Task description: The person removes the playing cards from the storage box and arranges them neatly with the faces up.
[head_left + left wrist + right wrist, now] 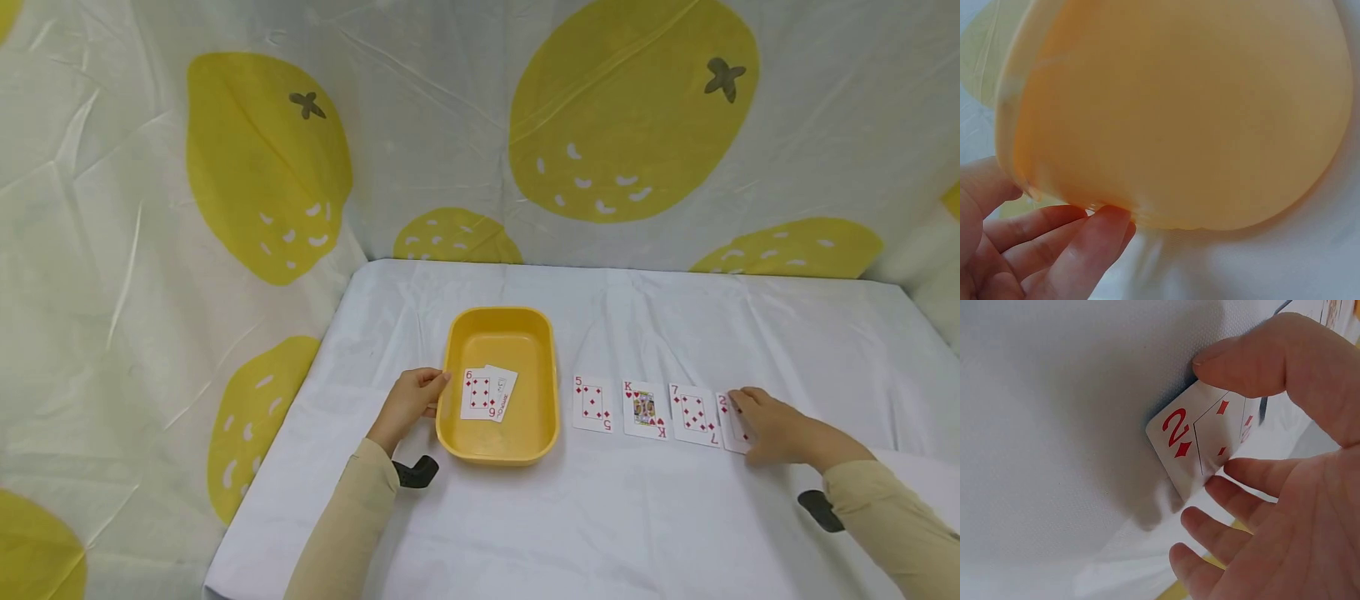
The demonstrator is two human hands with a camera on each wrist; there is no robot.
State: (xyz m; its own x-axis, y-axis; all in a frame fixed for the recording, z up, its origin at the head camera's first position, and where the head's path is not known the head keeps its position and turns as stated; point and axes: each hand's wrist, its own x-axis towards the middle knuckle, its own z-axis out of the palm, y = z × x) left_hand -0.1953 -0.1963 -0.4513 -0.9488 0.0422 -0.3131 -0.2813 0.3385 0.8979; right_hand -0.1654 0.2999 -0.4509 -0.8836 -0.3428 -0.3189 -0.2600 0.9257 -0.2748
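Observation:
My left hand [412, 403] grips the left rim of a yellow plastic tray [497, 450], its fingertips against the wall in the left wrist view. Inside the tray lies a six of diamonds [476, 393], overlapping a joker card [507, 392]. On the right, my right hand [776, 429] holds a two of diamonds [1188, 440] by its edges, thumb on one side and fingertips on the other. The hand covers part of that card. Just left of it lies a seven of diamonds [693, 414], close beside the two in the head view.
A king of hearts [644, 409] and a five of diamonds [592, 403] lie face up between the tray and the seven, making a row. White cloth [585, 517] covers the table. Lemon-print curtains [420, 125] hang behind and at the left.

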